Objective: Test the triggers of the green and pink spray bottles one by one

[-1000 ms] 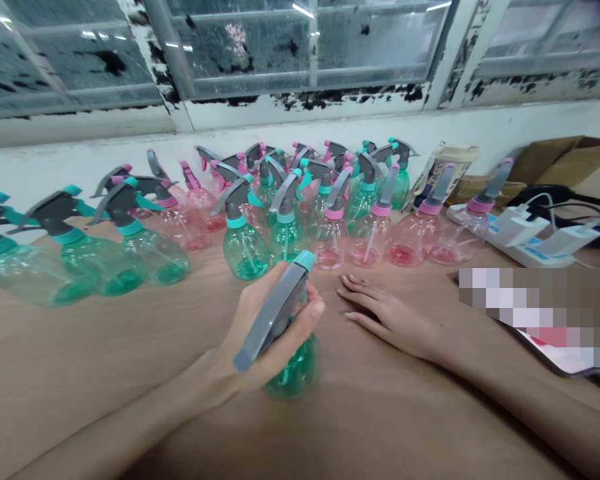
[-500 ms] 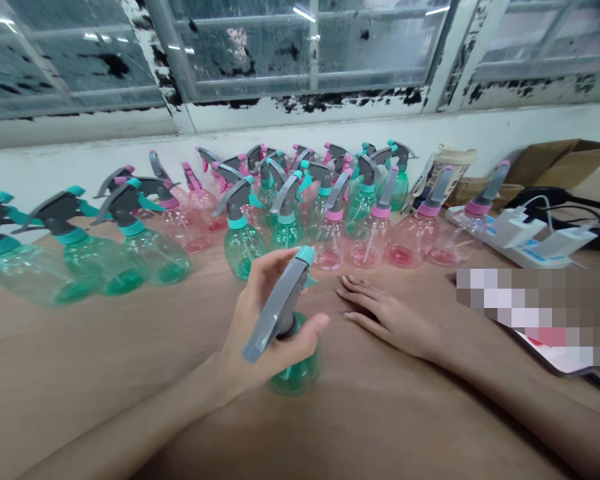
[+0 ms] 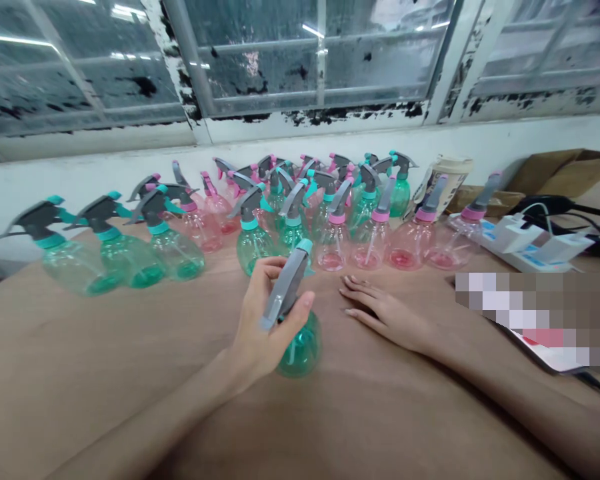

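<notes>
Head view: I see the green trigger spray bottle (image 3: 301,350) roughly upright within the nearer left hand (image 3: 258,333), loosely curled, grip uncertain; the right hand (image 3: 387,313) lies flat, empty, to its right.

No text readable; print on cup (image 3: 454,176) too blurred.

Green bottle (image 3: 303,348) at your left hand (image 3: 257,337): clear plastic, it looks smooth and glossy.
Its spray head (image 3: 287,283): grey plastic, smooth, with a soft shine.
Table top (image 3: 360,393) under your right hand (image 3: 393,317): wood-like, smooth, nearly matt.
Pink bottles (image 3: 413,247) beyond your right hand: see-through plastic, glossy.
Power strip (image 3: 535,259) right of your right hand: smooth white plastic.
Carton (image 3: 550,173) farther beyond this hand: brown cardboard, matt.
Window frame (image 3: 180,73) beyond both your hands: rough, flaking paint.
</notes>
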`<state>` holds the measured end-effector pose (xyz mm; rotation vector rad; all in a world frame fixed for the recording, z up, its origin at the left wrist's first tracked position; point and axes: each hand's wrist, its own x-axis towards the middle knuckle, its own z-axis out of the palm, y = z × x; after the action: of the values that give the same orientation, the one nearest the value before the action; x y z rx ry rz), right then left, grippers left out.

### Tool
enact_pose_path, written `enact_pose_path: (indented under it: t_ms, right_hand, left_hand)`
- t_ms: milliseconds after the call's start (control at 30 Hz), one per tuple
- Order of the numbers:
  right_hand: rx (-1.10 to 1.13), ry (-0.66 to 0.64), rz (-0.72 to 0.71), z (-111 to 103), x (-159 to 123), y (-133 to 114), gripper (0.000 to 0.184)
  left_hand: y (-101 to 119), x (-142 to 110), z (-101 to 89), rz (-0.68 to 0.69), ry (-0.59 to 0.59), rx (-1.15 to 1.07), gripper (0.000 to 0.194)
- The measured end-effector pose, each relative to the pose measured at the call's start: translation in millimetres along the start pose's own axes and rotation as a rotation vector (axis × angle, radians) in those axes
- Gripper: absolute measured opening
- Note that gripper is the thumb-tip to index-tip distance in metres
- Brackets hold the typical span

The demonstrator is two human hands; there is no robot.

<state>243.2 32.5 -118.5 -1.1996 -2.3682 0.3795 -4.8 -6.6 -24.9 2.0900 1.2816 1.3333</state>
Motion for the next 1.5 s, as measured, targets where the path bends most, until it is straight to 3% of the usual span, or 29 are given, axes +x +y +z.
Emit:
enact_pose_path:
  t_ms: [200, 367, 533, 633, 1100, 1333, 1500]
  right_hand:
    - [0.001, 0.009, -0.007, 4, -1, 4, 0.053]
    - [0.002, 0.008, -0.007, 5, -2, 5, 0.053]
    - [-0.022, -0.024, 0.016, 4, -2, 3, 0.054]
    - [-0.022, -0.022, 0.023, 5, -2, 3, 0.053]
    - [0.000, 0.005, 0.037, 8, -4, 3, 0.053]
    - [-0.021, -0.019, 0.039, 6, -3, 2, 0.054]
    - [-0.027, -0.026, 0.054, 6, -3, 1, 0.055]
  left_hand:
    - [-2, -13, -18.0, 0.034, -0.097, 0.208, 0.021]
    - [-28, -9, -53.3, -0.010, 0.077, 0.470, 0.027]
    - [-62, 13, -93.0, -0.155, 0.184, 0.423, 0.035]
    - [-75, 28, -104.7, -0.230, 0.259, 0.519, 0.036]
    - [-128, 97, -92.7, -0.178, 0.305, 0.565, 0.029]
    - [-138, 109, -95.7, -0.178, 0.312, 0.527, 0.030]
    - [-141, 104, -94.1, -0.155, 0.327, 0.443, 0.041]
